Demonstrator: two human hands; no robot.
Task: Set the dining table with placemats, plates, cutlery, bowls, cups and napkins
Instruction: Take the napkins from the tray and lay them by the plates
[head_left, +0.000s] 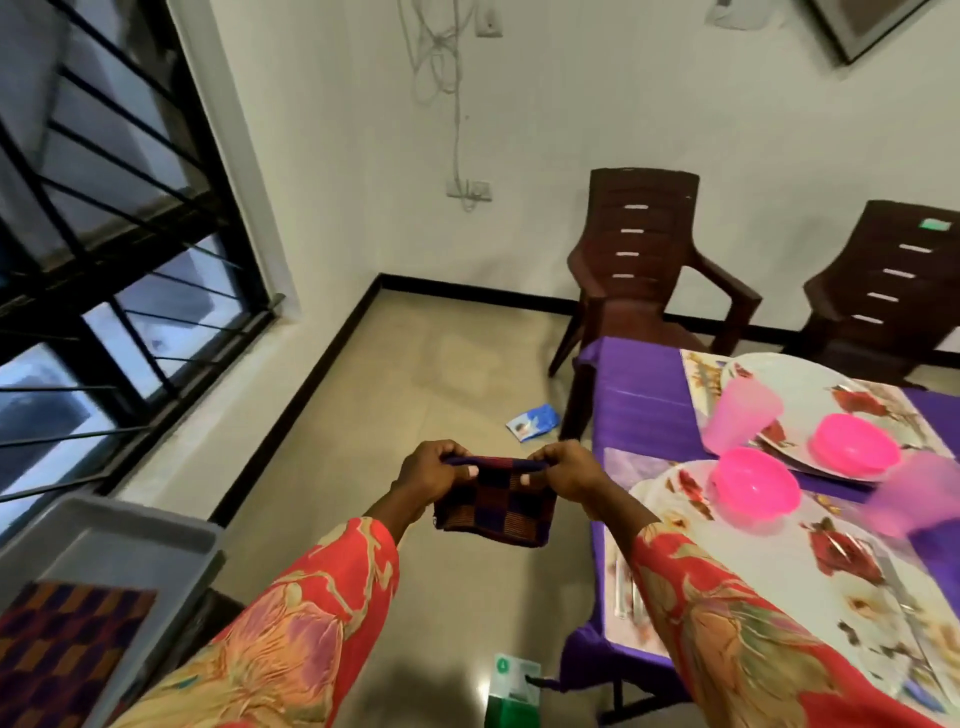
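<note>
**A:** Location? White-walled room, beige tiled floor (405, 374), barred window at left, purple-covered desk (639, 384) at right.

**B:** Task item?

**A:** Folded woven cloth napkin, checked dark purple and rust (493, 506). It is held in mid-air over the floor, just left of the desk edge, touching no surface. The left hand (428, 475) and right hand (569, 475) each pinch an upper corner, thumbs in front, fingers curled behind.

**B:** Handling properties?

**A:** Judged light, soft and limp; it hangs below the grip. Not fragile, not slippery. Hold at the folded edge or corners so the layers stay together.

**B:** Surroundings?

**A:** On the desk: floral placemats, white floral plates (670, 480), two bright pink plastic bowls (756, 486), a translucent pink cup (740, 415) and a blurred purple cup (919, 491). A second checked cloth (67, 654) lies in a grey tray (135, 525) at lower left.

**B:** Obstructions?

**A:** The near place setting is crowded; free space for the napkin looks limited. Two brown plastic chairs (639, 260) stand beyond. A blue packet (532, 422) lies on the floor.
</note>
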